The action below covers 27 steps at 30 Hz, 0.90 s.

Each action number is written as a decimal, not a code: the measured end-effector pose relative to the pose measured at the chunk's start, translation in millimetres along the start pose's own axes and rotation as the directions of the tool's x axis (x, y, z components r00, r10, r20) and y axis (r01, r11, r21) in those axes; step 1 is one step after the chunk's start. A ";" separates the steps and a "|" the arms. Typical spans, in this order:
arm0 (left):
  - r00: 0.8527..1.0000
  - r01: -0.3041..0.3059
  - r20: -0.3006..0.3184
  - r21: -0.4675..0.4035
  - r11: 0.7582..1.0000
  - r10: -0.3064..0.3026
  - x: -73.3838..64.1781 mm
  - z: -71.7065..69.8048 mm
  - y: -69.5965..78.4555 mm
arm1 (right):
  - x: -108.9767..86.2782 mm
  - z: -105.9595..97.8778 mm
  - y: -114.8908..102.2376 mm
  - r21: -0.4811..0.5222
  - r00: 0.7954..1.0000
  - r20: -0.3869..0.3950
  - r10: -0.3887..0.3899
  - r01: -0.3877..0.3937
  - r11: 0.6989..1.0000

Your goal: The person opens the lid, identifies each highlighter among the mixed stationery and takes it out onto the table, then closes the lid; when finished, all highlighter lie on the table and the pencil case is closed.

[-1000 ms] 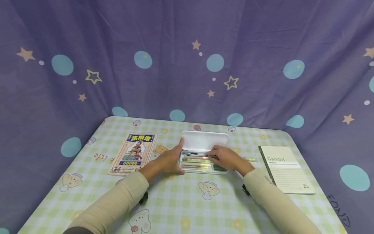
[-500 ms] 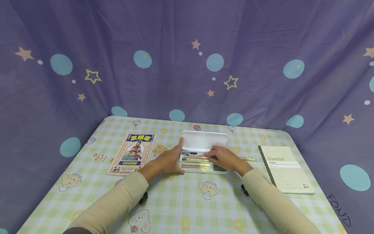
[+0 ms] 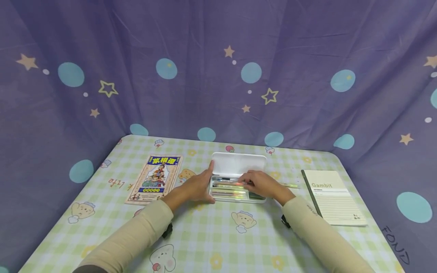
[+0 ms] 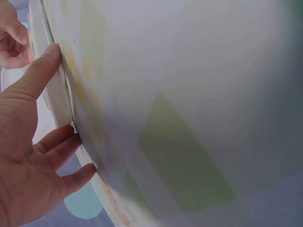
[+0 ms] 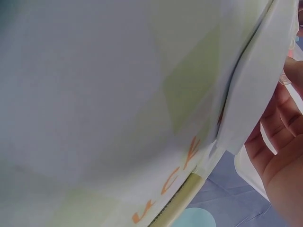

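A white pencil case [image 3: 239, 163] lies with its lid raised in the head view, several pens and pencils [image 3: 228, 192] lying lengthwise inside. My left hand [image 3: 198, 186] holds the case at its left end, thumb at the front side and fingers around the end toward the lid. Inside the right half, my right hand [image 3: 261, 184] has its fingertips bent together on a slim pen [image 3: 235, 183] with a reddish glint. Its grip is partly hidden by the hand. In the right wrist view, a clear, pinkish end [image 5: 285, 78] shows by the thumb.
A printed booklet [image 3: 157, 178] lies left of the case. On the right is a cream notebook [image 3: 334, 201] with a dark spine. A thin yellowish stick [image 3: 291, 185] lies between right hand and notebook. A purple curtain [image 3: 211, 76] hangs behind the checked table [image 3: 201, 242].
My right hand has shifted slightly left inside the case, so more of the yellowish stick shows behind it. The left hand and the case stay in place.
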<state>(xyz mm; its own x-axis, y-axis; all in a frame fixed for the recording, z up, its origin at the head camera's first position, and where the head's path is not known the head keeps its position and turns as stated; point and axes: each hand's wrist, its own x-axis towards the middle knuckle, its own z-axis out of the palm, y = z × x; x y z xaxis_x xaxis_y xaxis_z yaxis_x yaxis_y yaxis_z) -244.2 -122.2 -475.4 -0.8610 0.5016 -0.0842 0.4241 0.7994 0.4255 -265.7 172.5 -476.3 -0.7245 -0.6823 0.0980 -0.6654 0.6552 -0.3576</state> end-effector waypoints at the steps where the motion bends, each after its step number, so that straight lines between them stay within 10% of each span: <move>1: 1.000 -0.002 -0.001 0.000 1.000 0.002 0.0 -0.1 0.0 | -0.3 -0.3 -0.4 -0.003 1.000 -0.001 -0.002 0.002 1.000; 27: 1.000 0.017 0.013 0.024 1.000 -0.017 0.5 -1.1 0.5 | -21.3 -12.3 10.1 0.048 0.998 -0.056 0.006 -0.003 0.999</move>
<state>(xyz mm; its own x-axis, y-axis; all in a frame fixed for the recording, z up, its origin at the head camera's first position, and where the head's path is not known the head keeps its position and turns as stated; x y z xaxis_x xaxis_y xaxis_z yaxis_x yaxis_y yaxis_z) -244.7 -121.9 -474.3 -0.8643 0.4922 -0.1034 0.4163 0.8156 0.4018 -259.1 197.7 -470.6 -0.7374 -0.6592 0.1474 -0.6535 0.6410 -0.4026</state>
